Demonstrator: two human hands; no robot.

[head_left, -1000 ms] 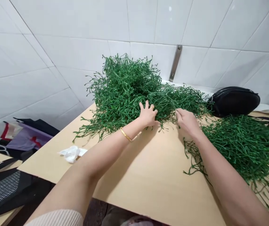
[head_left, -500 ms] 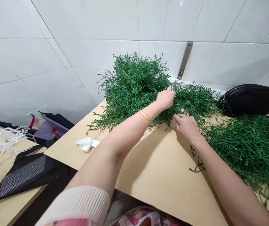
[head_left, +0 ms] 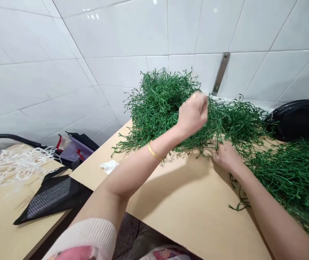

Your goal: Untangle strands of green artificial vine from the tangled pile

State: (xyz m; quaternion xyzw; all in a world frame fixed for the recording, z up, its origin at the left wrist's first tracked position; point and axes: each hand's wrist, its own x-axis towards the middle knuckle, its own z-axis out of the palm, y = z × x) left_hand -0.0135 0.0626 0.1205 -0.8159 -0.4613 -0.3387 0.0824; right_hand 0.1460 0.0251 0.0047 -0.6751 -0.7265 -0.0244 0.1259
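A large tangled heap of thin green plastic-looking stems [head_left: 159, 104] with small budded tips stands against the wall. My left hand [head_left: 193, 112], with a gold bangle on the wrist, is closed in a fist in front of the heap's right side. Stems show just beyond its knuckles; what lies inside the fist is hidden. Lower and to the right, my right hand [head_left: 226, 156] rests near the table top, its fingers pinched on green stems at the front edge of a smaller clump [head_left: 241, 117]. Another pile of green stems [head_left: 286, 173] lies beside my right forearm.
A black zipped bag [head_left: 300, 119] sits at the right by the tiled wall. White crumpled tissue [head_left: 109, 166] lies on the wooden table [head_left: 181, 209]. On a lower table to the left are white strands [head_left: 16, 166] and a black mesh piece [head_left: 50, 196].
My left hand has lifted toward me and turned into a fist. My right hand stays by the clump's front edge. The whole view has shifted slightly to the left.
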